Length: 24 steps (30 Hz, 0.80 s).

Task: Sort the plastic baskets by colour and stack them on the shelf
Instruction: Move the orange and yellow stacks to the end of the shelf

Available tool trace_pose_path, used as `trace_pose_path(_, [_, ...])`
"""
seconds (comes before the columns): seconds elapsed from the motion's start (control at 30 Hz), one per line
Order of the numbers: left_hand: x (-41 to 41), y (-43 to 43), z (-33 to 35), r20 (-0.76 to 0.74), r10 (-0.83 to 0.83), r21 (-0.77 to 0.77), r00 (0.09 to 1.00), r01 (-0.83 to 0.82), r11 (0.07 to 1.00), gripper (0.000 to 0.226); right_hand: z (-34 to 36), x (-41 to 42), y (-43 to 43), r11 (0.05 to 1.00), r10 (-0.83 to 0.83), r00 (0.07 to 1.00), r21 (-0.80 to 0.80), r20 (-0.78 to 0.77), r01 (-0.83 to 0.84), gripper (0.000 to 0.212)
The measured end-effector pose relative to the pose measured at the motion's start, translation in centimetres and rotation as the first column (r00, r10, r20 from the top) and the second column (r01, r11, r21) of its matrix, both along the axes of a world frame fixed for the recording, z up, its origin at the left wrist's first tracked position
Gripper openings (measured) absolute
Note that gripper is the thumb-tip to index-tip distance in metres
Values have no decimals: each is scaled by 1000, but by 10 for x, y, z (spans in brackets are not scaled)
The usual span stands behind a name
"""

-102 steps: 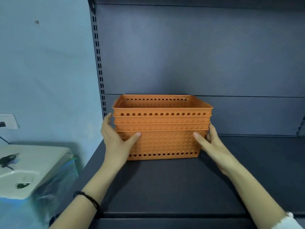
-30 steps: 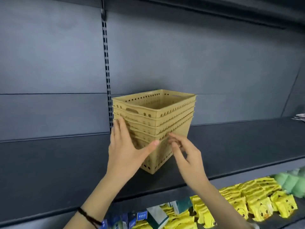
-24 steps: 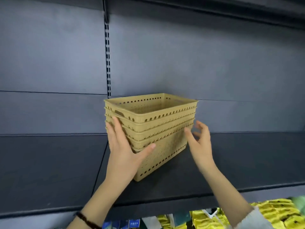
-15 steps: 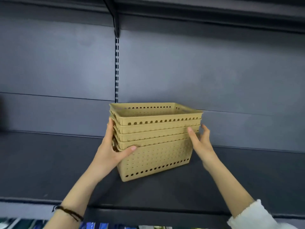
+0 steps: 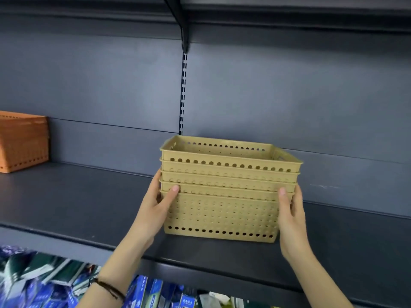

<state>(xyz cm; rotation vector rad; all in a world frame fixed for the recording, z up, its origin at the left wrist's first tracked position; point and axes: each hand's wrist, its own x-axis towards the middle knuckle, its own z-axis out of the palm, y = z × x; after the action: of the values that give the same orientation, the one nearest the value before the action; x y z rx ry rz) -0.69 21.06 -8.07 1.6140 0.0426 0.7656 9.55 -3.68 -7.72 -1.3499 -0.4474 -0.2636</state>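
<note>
A stack of several tan-yellow perforated baskets, nested together, stands square on the dark shelf. My left hand grips its left front corner, thumb on the front wall and fingers round the side. At the right front corner my right hand holds it the same way. A stack of orange baskets stands on the same shelf at the far left, partly cut off by the frame edge.
A slotted upright runs up the back panel behind the yellow stack. Another shelf with its bracket hangs overhead. Blue and green packaged goods fill the shelf below. Bare shelf lies between the two stacks.
The view moved from the orange stack to the yellow one. My hands turned the yellow stack from skewed to square with the shelf front, and both now hold its front corners.
</note>
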Motion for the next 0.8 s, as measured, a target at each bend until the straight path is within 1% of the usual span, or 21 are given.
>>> trace_pose_path(0.1, [-14,13,1,20,14,-10,1000,-13,1000,44,2,-7,15,1000,15,1000,10,18,-15,51])
trace_pose_path(0.23, [-41,47,3,51,63,-32,997,-61,998,40,12,-20,57,997,75,994,17,74,-76,59])
trace_pose_path(0.3, [-57,73,3,46,93,-43,995,-91,995,43,16,-30,86,993,114,990,24,88,-117,59])
trace_pose_path(0.43, [-96,141,3,25,161,-35,987,-160,986,45,19,-59,157,981,187,977,31,101,-191,62])
trace_pose_path(0.57, [-138,213,1,13,229,-3,973,-229,974,48,21,-91,233,970,235,969,38,81,-239,60])
trace_pose_path(0.7, [-168,280,-2,9,256,22,967,-256,967,47,17,-120,303,975,215,975,46,51,-218,60])
trace_pose_path(0.8, [-181,324,-2,3,230,44,973,-230,972,49,10,-137,346,983,176,984,56,11,-176,56])
